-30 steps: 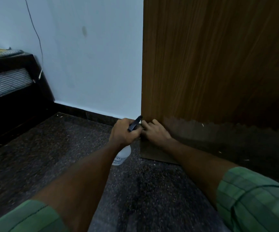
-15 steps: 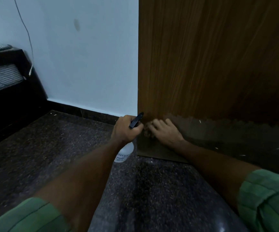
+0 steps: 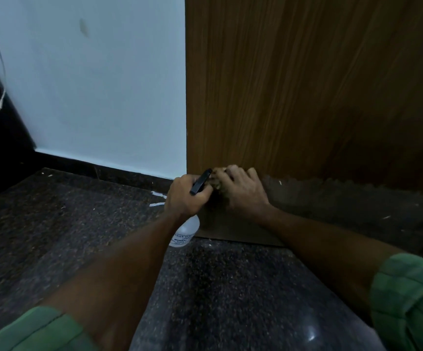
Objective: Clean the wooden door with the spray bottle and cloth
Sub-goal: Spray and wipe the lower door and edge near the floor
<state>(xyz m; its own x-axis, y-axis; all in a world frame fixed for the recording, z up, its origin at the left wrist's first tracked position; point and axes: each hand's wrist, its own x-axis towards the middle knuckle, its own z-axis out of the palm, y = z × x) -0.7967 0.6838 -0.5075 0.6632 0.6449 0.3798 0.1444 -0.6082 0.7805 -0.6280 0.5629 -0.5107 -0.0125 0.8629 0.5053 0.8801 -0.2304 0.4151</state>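
right hand (image 3: 246, 193) slid right, pressing crumpled cloth (image 3: 218, 184) on brown wooden door (image 3: 306, 97) | left hand (image 3: 186, 196) grips clear plastic spray bottle (image 3: 186, 231), near-upright, black nozzle (image 3: 200, 181) toward door

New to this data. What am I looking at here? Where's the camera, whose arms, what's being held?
There is no robot here: a person works with two bare hands, and the single camera sits on their head, looking forward and down, so the arms in green sleeves enter from the bottom of the picture.

The left hand holds a spray bottle in a closed grip around its neck; the black trigger sticks up above the knuckles and the clear body hangs below the hand.

The right hand presses a cloth against the lower left corner of the wooden door. Only a bunched bit of cloth shows past the fingers.

The door's bottom strip looks darker and rougher. Left of it is a pale wall with a dark skirting, and below is a dark speckled stone floor.
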